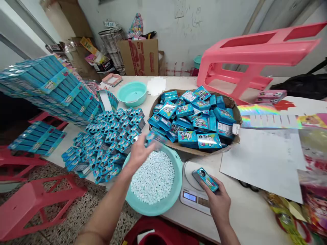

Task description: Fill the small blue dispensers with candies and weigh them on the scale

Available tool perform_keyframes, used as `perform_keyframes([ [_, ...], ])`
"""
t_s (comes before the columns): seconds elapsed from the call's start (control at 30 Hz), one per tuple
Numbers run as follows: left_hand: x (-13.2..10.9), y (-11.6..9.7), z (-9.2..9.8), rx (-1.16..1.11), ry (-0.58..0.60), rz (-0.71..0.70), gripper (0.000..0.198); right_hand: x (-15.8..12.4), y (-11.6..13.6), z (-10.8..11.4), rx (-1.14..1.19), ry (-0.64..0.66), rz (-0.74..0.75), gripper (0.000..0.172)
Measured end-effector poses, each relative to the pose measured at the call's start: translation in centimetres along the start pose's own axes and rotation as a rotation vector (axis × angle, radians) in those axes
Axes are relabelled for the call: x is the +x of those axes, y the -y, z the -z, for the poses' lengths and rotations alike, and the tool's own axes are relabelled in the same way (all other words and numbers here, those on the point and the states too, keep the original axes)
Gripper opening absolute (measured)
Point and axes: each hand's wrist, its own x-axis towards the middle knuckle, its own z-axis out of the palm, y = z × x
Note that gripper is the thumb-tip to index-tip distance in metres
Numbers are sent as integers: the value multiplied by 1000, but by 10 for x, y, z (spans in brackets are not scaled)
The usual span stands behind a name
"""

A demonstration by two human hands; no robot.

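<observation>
My left hand [140, 151] is over the upper left rim of a turquoise basin [178, 177], its fingers closed on a small blue candy box [156, 137] smeared by motion. Small white candies [153, 177] fill much of the basin. To the right, my right hand [220, 200] grips another blue candy box [205, 179], tilted, with a dark round hole in its end. That box is above a white kitchen scale [187, 170] with a lit display. Many similar boxes with round openings stand in rows [112, 136] left of the basin.
Behind the basin, a cardboard tray [237, 126] is heaped with blue boxes. An empty turquoise bowl [132, 93] sits farther back. Stacked display cartons [51, 85] rise at left. A pink stool [245, 51] lies on the table at right, near paper sheets [263, 160] and scissors [293, 228].
</observation>
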Motion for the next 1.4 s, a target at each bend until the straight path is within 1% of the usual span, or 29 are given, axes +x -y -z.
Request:
perform_keyframes([
  [0.03, 11, 13, 12, 64, -120, 87, 43, 3, -3, -7, -3, 5, 25, 59],
  [0.07, 23, 26, 18, 121, -215, 147, 50, 4, -4, -12, -3, 9, 41, 58],
  [0.1, 37, 38, 20, 165, -283, 178, 56, 4, -4, -14, 1, 11, 55, 58],
  [0.13, 51, 50, 17, 193, -320, 182, 61, 4, -3, -15, 7, 13, 70, 60],
  [0.2, 78, 68, 2, 229, -329, 167, 67, 1, 0, -10, 31, 15, 109, 67],
  [0.27, 101, 81, -18, 250, -290, 158, 66, -3, 4, 1, 57, 11, 125, 69],
  [0.37, 125, 93, -40, 281, -240, 146, 57, -9, 6, 22, 65, -31, 78, 57],
  [0.43, 136, 98, -46, 268, -231, 131, 55, -12, 4, 34, 46, -71, 45, 50],
  [0.5, 143, 102, -47, 194, -227, 118, 58, -14, 0, 42, 35, -94, 24, 46],
  [0.6, 145, 110, -46, 101, -204, 121, 67, -16, -6, 43, 61, -95, -13, 42],
  [0.67, 142, 116, -49, 150, -207, 133, 68, -15, -8, 39, 83, -86, -33, 41],
  [0.73, 135, 122, -53, 259, -214, 139, 69, -14, -7, 35, 91, -77, -40, 40],
  [0.83, 127, 131, -61, 397, -159, 84, 77, -11, -5, 31, 81, -71, -34, 39],
  [0.9, 124, 136, -64, 440, -135, 53, 83, -9, -4, 31, 79, -64, -31, 39],
  [0.93, 124, 138, -64, 448, -133, 53, 82, -9, -4, 32, 79, -61, -31, 39],
  [1.0, 122, 141, -62, 456, -156, 76, 73, -9, -5, 33, 77, -58, -34, 39],
  [1.07, 112, 140, -60, 460, -215, 56, 57, -10, -5, 33, 63, -56, -17, 40],
  [1.1, 102, 138, -62, 457, -235, 13, 48, -11, -5, 31, 48, -47, 6, 41],
  [1.13, 88, 135, -65, 446, -240, -43, 38, -11, -5, 29, 28, -30, 39, 44],
  [1.17, 69, 130, -71, 426, -213, -111, 31, -10, -4, 25, 4, -12, 79, 48],
  [1.23, 20, 118, -89, 353, -39, -221, 31, -7, -4, 15, -60, 23, 163, 58],
  [1.3, -35, 105, -113, 269, 246, -322, 31, -2, -3, 3, -137, 30, 232, 64],
  [1.33, -60, 99, -124, 265, 372, -374, 30, 1, -3, -2, -172, 23, 255, 62],
  [1.37, -82, 95, -134, 290, 468, -425, 30, 4, -2, -7, -200, 13, 268, 57],
  [1.4, -99, 92, -142, 303, 560, -462, 29, 7, 1, -11, -222, -2, 273, 51],
])
